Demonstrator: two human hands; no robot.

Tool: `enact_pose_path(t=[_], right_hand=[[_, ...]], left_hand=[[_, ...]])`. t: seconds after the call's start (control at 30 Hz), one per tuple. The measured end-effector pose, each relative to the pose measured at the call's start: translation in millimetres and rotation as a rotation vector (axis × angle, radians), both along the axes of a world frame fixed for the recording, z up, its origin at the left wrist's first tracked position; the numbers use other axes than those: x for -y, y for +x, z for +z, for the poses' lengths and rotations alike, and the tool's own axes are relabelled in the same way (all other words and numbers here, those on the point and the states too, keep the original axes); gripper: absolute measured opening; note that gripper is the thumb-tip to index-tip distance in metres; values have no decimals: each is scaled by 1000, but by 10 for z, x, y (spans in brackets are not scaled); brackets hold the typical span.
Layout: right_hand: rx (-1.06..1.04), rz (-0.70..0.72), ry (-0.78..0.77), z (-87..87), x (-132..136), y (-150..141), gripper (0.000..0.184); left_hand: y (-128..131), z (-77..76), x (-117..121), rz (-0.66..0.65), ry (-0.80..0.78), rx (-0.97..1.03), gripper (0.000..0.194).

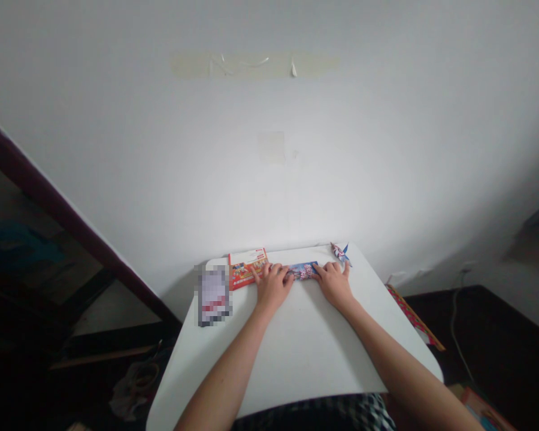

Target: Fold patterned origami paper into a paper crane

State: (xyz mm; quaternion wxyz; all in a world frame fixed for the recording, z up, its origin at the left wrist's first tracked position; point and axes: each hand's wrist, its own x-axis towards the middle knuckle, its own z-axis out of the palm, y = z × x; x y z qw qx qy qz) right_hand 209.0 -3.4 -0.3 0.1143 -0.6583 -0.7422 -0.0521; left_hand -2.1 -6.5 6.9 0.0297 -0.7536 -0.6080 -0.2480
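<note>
A narrow strip of patterned paper (302, 271), blue with pink-white blossoms, lies across the far part of the white table. It looks folded. At its left end, the fingers of my left hand (273, 288) are bent and press on the paper, with the little finger spread away to the left. My right hand (335, 285) holds down the other end with its thumb and fingers, its little finger sticking out to the right. The fingers hide both ends of the strip. Just beyond my right hand sits a small folded paper figure (341, 252) with blue points.
A red and white printed packet (240, 274) lies beside my left hand, partly behind its fingers. To its left is a blurred-out phone-shaped object (214, 294). The white table (314, 347) touches the wall at the back. A cable (454, 317) runs down at right.
</note>
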Motion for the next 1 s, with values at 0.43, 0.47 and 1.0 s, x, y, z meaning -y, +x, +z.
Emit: enact_pose_path(t=[0.43, 0.47, 1.0], right_hand=[[3, -6, -10, 10, 3, -9, 45], [2, -4, -8, 8, 2, -9, 45], [2, -4, -18, 16, 7, -8, 45]], left_hand=[[-1, -1, 10, 3, 30, -9, 31], [0, -2, 10, 5, 30, -11, 31], [13, 36, 31, 26, -4, -25, 33]])
